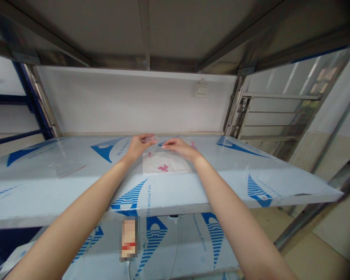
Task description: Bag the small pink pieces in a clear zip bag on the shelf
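Left hand (137, 147), its fingers curled and thumb close to them, pinches a small clear bag (155, 139) with pink bits, above the table's far part. Right hand (180, 147), just beside it, has its fingertips drawn together; whether they grip anything, I cannot tell.

From the left, a blue frame (36, 99) stands by the white wall (134, 101); a flat clear bag (68, 168) lies on the film-covered table (224, 182). Pink pieces (163, 168) lie on a white sheet (151, 167) nearer than the hands. A switch (201, 90) is on the wall, with a metal rack (280, 112) farther right.

Right hand and forearm partly cover the sheet and something pink behind them. Below, a pixelated object (129, 238) is unreadable.
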